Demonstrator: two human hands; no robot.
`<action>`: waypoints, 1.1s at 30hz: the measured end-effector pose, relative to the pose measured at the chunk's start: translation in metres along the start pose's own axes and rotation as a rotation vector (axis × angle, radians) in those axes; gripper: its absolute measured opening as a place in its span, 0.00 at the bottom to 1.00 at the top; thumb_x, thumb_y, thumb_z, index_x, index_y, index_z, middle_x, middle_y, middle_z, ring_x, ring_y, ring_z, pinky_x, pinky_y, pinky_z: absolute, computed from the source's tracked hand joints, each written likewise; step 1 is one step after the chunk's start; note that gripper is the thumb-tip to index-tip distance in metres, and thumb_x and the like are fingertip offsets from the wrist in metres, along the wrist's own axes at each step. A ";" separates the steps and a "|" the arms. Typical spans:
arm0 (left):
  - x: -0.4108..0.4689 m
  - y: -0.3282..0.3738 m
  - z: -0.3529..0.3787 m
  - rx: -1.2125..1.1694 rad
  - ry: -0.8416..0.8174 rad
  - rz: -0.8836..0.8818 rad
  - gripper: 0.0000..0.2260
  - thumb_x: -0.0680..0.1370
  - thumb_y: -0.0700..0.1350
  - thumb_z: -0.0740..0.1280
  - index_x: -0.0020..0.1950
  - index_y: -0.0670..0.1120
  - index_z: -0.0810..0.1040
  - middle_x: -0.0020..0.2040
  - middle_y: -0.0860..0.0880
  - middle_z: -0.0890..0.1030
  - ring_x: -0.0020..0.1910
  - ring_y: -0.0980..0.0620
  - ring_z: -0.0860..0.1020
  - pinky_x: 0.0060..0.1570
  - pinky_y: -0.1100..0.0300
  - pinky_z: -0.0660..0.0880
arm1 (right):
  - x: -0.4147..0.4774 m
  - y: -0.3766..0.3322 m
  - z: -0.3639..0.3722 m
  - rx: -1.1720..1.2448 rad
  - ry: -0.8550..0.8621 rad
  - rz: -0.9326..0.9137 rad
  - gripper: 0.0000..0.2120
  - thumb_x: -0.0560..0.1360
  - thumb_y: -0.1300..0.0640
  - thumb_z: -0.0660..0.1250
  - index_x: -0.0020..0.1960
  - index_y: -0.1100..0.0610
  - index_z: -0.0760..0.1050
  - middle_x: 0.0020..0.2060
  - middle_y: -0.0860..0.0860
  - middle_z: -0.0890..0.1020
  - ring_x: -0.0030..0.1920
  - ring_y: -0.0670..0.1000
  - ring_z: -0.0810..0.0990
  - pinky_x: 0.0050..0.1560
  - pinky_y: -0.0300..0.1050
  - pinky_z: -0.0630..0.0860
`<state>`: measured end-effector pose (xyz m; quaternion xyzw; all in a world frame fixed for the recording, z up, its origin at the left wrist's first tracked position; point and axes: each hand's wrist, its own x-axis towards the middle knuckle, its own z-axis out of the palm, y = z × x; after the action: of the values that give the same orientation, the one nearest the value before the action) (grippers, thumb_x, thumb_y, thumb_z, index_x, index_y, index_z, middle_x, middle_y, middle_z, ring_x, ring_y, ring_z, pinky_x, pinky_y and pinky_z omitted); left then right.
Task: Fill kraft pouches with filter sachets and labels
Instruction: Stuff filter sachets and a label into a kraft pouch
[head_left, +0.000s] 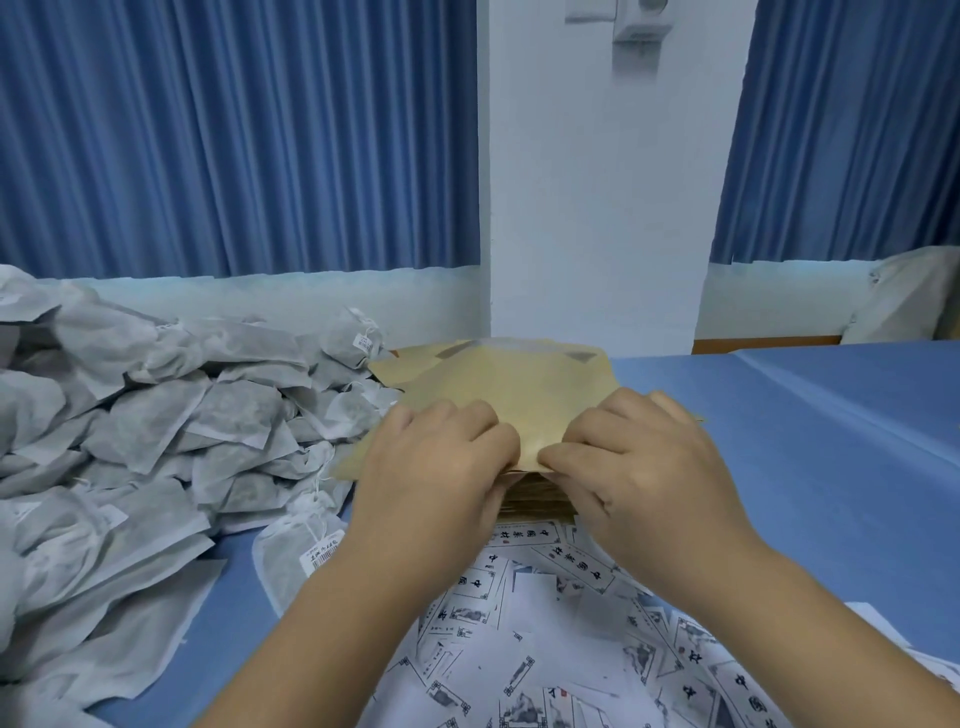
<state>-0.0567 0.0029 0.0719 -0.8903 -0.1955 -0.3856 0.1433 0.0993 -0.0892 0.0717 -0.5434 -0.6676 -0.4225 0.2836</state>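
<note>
Pouches (509, 395): stack sits dead ahead of you on the tabletop (779, 467)
Hands: your left hand (436, 467) and right hand (639, 467) both pinch the top one's near edge
Sachets (156, 415): heaped to your left, left hand's nearer

It looked like a small packing room: a blue-covered table (779, 441) carried a big heap of grey sachets (156, 415), a stack of brown paper pouches (509, 384) and a spread of loose printed labels (545, 649). Blue curtains (234, 145) and a bare white pillar (597, 208) stood behind it, as in an office or classroom.
</note>
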 end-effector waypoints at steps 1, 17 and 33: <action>0.000 0.001 0.000 0.004 0.009 0.025 0.05 0.71 0.45 0.65 0.35 0.47 0.77 0.35 0.51 0.76 0.32 0.45 0.74 0.31 0.51 0.70 | 0.000 -0.001 0.001 0.000 -0.015 -0.004 0.08 0.62 0.67 0.75 0.33 0.55 0.81 0.29 0.48 0.78 0.32 0.55 0.75 0.32 0.46 0.70; -0.008 -0.002 0.013 0.019 0.188 -0.021 0.05 0.71 0.40 0.68 0.36 0.42 0.75 0.35 0.46 0.75 0.34 0.43 0.73 0.32 0.50 0.69 | 0.007 0.009 -0.010 0.491 -0.071 0.889 0.20 0.70 0.32 0.59 0.40 0.49 0.74 0.36 0.44 0.77 0.39 0.46 0.76 0.38 0.41 0.69; 0.038 0.061 0.040 -0.079 0.137 0.033 0.16 0.59 0.33 0.69 0.44 0.45 0.80 0.42 0.47 0.78 0.41 0.42 0.75 0.40 0.54 0.61 | -0.049 0.057 -0.062 1.781 -0.014 1.339 0.17 0.71 0.74 0.61 0.55 0.59 0.73 0.45 0.58 0.85 0.42 0.58 0.84 0.36 0.50 0.80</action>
<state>0.0207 -0.0256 0.0670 -0.8698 -0.1553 -0.4507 0.1273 0.1614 -0.1638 0.0750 -0.3986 -0.3059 0.4486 0.7391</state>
